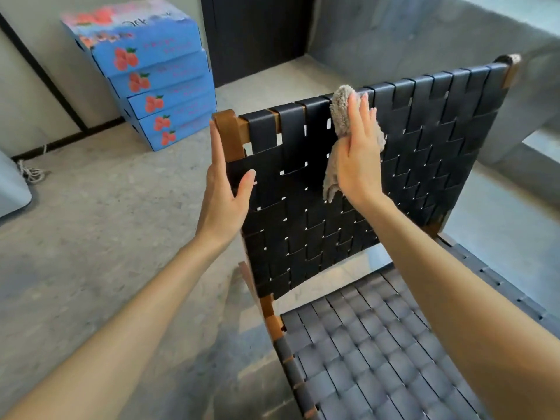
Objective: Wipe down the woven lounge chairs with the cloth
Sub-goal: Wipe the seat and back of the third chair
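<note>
Five blue cardboard boxes (157, 86) are stacked against the pale wall (27, 95), slightly staggered; red fruit is printed on each front, lettering too blurred to be read. A dark door panel (257, 31) is seen just right of the stack. A grey upholstered sofa (424, 31) is set along the back and right. Mottled grey floor (91, 237) throughout. Black skirting (69, 139) is run along the wall base. A frayed cord (31, 172) is left on the floor beside a pale rounded object (12, 189), cut off at the left edge.
</note>
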Demonstrator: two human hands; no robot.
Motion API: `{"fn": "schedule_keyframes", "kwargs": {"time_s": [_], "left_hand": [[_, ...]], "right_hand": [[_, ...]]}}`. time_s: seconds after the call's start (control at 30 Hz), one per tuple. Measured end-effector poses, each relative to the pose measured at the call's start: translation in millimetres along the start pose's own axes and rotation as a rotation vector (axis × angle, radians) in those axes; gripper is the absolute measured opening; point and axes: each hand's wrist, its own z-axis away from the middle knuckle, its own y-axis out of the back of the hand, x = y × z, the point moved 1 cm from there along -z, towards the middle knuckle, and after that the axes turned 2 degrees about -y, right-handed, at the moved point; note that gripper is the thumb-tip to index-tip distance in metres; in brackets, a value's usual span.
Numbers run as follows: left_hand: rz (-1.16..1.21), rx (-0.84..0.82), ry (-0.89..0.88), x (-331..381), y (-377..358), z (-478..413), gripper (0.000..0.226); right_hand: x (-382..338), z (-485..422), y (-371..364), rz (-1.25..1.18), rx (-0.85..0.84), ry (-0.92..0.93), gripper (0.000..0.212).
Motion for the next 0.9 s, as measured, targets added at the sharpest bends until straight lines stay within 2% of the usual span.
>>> {"fn": "schedule_keyframes", "kwargs": {"time_s": [0.13, 0.3, 0.43, 0.57, 0.77, 0.9], "left_hand": [[-0.011, 0.087, -0.183, -27, -20, 6, 0.072], [0.089, 0.277, -0.341, -56, -40, 1, 0.065], [0.173, 0.343, -0.408, -61, -50, -2, 0.062], [0.186, 0.37, -0.442, -63, -54, -1, 0.062], [0.122, 0.355, -0.411, -58, -48, 3, 0.061], [0.104, 0.355, -0.361, -55, -49, 5, 0.064]], "right_hand": [[29, -11, -31, 0.074, 0.156, 0.13, 0.076], [76, 17, -67, 0.04, 0.366, 0.257, 0.07], [115, 45, -84, 0.013, 0.366, 0.379, 0.064], [133, 65, -76, 0.047, 0.338, 0.42, 0.055], [70, 13, -16, -0.054, 0.388, 0.451, 0.054], [47, -36, -30, 0.046, 0.28, 0.395, 0.06]]}}
